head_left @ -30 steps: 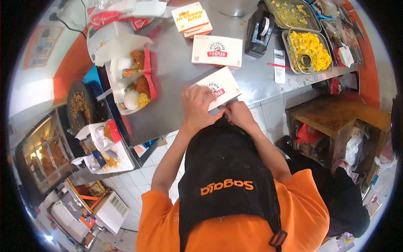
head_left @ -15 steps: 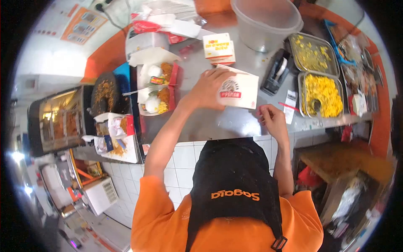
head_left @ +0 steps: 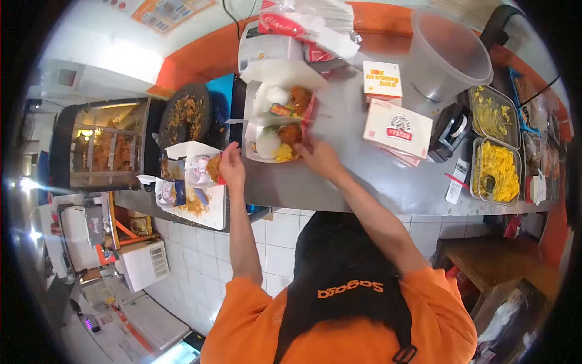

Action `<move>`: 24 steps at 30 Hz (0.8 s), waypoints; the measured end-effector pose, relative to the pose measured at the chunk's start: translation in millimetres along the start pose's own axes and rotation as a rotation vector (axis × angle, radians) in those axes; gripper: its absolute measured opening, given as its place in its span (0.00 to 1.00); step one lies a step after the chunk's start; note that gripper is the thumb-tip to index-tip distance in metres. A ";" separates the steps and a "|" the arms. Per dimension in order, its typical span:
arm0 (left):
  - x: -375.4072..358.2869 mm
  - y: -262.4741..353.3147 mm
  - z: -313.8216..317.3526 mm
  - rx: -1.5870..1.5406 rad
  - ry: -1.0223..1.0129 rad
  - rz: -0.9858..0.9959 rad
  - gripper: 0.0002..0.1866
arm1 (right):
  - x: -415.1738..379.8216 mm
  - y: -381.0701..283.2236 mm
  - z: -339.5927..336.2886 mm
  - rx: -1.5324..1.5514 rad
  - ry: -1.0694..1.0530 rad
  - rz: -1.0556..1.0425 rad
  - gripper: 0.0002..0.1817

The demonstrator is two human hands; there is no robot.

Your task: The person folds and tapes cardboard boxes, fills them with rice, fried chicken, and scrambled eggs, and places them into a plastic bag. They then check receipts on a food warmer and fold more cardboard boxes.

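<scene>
Two open meal boxes stand one behind the other on the steel counter. The front meal box [head_left: 262, 159] holds a ball of rice, fried chicken and yellow scrambled egg. In the rear meal box [head_left: 284, 71] are rice, fried chicken and a small sauce sachet. My left hand [head_left: 232, 165] is raised just left of the front box, fingers stretched out, holding nothing visible. At that box's right front corner, my right hand [head_left: 320, 159] has its fingers apart against the edge, slightly blurred. A closed white printed box [head_left: 398, 128] lies on other boxes to the right.
Behind the closed box is another box stack [head_left: 382, 80]. A clear plastic tub [head_left: 451, 54], black tape dispenser [head_left: 450, 130] and tray of scrambled egg [head_left: 498, 173] are at the right. Left are a stone mortar [head_left: 185, 118], a white cutting board [head_left: 213, 209] and a glass-fronted cabinet [head_left: 109, 145].
The closed white box has been let go and now rests on the pile. Both hands have moved left to the front open meal box, and the view has shifted left.
</scene>
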State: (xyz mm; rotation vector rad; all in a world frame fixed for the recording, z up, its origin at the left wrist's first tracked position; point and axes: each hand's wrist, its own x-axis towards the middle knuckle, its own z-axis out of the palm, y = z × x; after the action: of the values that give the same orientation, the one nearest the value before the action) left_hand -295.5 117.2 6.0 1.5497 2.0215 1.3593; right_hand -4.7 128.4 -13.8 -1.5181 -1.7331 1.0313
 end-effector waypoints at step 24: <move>-32.4 111.8 25.0 -0.189 -0.552 0.296 0.20 | -144.9 -18.2 -156.6 -0.333 0.489 -0.176 0.17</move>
State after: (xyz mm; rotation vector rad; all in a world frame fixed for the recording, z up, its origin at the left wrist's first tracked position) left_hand -196.2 101.9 69.9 1.9206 1.3412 1.0160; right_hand 141.0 9.9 89.1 -1.6100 -1.6893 0.2536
